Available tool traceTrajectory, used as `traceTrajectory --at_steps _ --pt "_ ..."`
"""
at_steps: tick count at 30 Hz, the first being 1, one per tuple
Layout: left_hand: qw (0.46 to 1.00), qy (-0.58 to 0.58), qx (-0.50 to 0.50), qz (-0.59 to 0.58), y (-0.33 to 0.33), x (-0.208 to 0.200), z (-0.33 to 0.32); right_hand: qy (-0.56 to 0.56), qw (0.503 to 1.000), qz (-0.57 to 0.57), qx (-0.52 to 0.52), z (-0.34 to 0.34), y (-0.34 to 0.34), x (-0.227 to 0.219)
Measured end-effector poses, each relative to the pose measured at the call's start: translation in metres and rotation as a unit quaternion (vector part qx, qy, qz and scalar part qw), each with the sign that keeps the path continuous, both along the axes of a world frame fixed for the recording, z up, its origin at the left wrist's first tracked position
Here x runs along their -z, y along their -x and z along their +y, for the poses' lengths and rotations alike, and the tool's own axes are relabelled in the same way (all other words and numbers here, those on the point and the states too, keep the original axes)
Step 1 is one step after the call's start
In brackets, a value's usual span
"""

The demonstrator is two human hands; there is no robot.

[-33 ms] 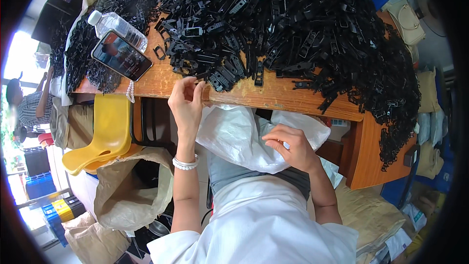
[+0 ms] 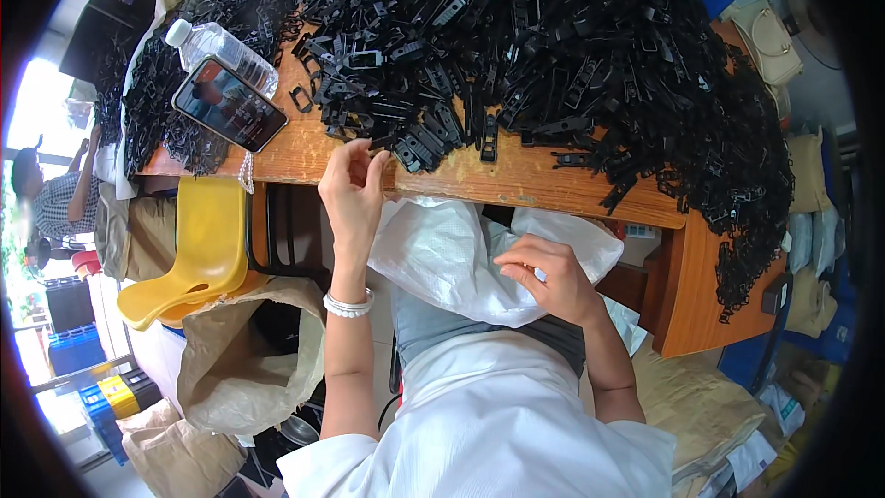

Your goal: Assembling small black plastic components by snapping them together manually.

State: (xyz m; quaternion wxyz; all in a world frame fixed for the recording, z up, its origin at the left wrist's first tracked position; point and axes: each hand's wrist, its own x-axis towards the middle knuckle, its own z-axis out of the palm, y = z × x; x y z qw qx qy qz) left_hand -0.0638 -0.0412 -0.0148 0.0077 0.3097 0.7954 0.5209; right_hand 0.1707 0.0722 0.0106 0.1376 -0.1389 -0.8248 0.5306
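My left hand [image 2: 352, 198], with white bracelets [image 2: 348, 304] on the wrist, reaches to the near edge of the wooden table. Its thumb and fingers are bent together in a pinch beside several black plastic clip-like parts [image 2: 424, 143]. A dark bit shows at the fingertips, too small to name. Over my lap, my right hand [image 2: 553, 281] is curled, thumb against forefinger; whatever it may hold is hidden. Beneath it a white woven sack [image 2: 452, 263] spreads across my lap and under the table edge. A large heap of black plastic parts [image 2: 590, 46] covers much of the table.
A phone [image 2: 230, 106] leans on a clear plastic bottle [image 2: 217, 46] at the table's left [image 2: 295, 161]. Left of my legs are a yellow chair [image 2: 207, 240] and an open brown paper sack [image 2: 221, 378]. Another person [image 2: 64, 198] is at far left. Brown sacks [image 2: 696, 401] lie at right.
My left fingertips have shifted very slightly up toward the black parts. My right hand has not visibly moved.
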Motion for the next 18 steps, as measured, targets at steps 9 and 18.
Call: traceTrajectory --at_steps 9,18 --pt "0.991 0.079 0.091 -0.051 0.030 -0.007 0.000 -0.006 1.000 -0.019 0.004 0.002 -0.007 0.000" --pt "0.961 -0.128 0.095 -0.227 0.034 -0.004 -0.010 0.005 0.999 -0.025 0.020 0.005 -0.016 0.004"
